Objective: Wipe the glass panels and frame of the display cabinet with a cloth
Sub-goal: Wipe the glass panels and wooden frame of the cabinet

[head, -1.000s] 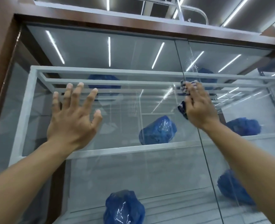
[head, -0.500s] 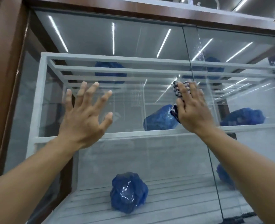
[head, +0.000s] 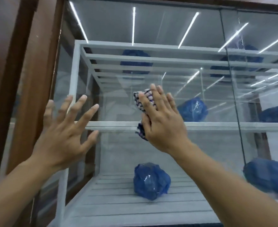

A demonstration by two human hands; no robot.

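Note:
The display cabinet has a brown wooden frame (head: 36, 66) and large glass panels (head: 167, 27). My right hand (head: 162, 122) presses a blue-and-white patterned cloth (head: 144, 99) flat against the left glass panel, near its middle. Part of the cloth shows above my fingers and part below my palm. My left hand (head: 64, 135) is spread open with fingers apart, palm toward the glass at the left, close to the wooden frame. A dark vertical seam (head: 233, 95) separates the left panel from the right one.
Behind the glass stands a white slatted shelf rack (head: 200, 126). Blue plastic-wrapped bundles sit on its shelves: one at the bottom (head: 151, 181), one mid-shelf (head: 192, 109), others on the right (head: 269, 176) and top. Ceiling lights reflect in the glass.
My right hand has slid the cloth leftward and down across the glass, away from the seam. My left hand has stayed spread on the glass. My view has tilted down.

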